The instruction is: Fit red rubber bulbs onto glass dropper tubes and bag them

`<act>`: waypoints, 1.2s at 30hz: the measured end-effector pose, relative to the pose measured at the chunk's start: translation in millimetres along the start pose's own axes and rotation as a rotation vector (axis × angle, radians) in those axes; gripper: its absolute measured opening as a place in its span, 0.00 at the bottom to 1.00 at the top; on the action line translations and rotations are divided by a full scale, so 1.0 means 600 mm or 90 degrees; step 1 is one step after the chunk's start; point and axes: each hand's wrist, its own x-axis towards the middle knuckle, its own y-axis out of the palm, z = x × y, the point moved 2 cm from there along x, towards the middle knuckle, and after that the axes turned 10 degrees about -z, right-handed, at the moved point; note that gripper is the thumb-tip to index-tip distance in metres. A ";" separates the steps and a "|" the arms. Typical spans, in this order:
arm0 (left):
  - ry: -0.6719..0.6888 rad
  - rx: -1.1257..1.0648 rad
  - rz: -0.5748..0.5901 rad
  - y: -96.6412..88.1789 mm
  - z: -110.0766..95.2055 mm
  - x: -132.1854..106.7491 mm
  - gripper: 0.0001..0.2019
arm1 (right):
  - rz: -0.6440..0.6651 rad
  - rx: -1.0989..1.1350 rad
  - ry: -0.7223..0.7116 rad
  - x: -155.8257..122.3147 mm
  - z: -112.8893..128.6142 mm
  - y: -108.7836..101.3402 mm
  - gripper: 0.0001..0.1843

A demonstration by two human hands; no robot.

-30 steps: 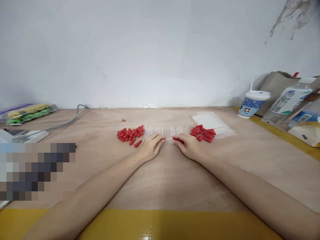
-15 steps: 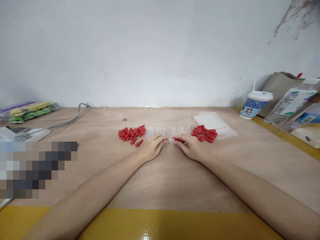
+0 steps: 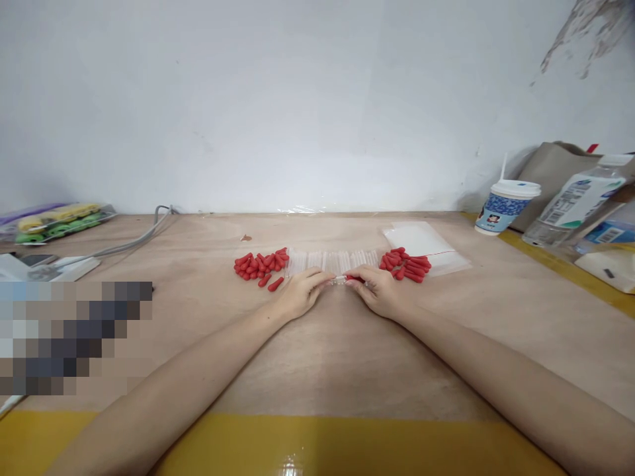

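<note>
My left hand (image 3: 306, 293) is closed in a pinch on one end of a thin clear tube (image 3: 340, 278). Facing it, my right hand (image 3: 380, 291) pinches a red rubber bulb (image 3: 353, 277) at the tube's other end. The fingers hide whether the tube is inside the bulb. Just beyond both hands lies a row of clear tubes (image 3: 310, 260), side by side on the table. A pile of red rubber bulbs (image 3: 258, 264) is left of the row, and another red bulb pile (image 3: 405, 264) is on its right.
Clear plastic bags (image 3: 421, 241) lie behind the right pile. A paper cup with a straw (image 3: 506, 206), a plastic bottle (image 3: 570, 205) and a grey bag (image 3: 540, 172) stand at the right. Packed coloured items (image 3: 64, 221) and a grey cable (image 3: 133, 243) are at the left.
Both hands stay at nearly the same spot, still pinching the tube and the bulb. The tube between them has tilted slightly.
</note>
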 end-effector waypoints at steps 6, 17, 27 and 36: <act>0.045 -0.030 -0.011 -0.001 -0.007 0.003 0.13 | -0.010 -0.003 -0.043 -0.001 0.002 -0.001 0.09; 0.089 -0.023 0.009 0.005 0.002 0.001 0.13 | -0.030 -0.058 -0.124 -0.006 0.002 0.001 0.08; 0.163 0.129 0.063 0.004 -0.001 -0.002 0.15 | 0.020 -0.184 -0.193 -0.009 0.006 0.003 0.11; 0.095 0.084 -0.056 0.006 -0.003 -0.001 0.12 | -0.037 -0.141 -0.148 -0.001 -0.009 -0.007 0.07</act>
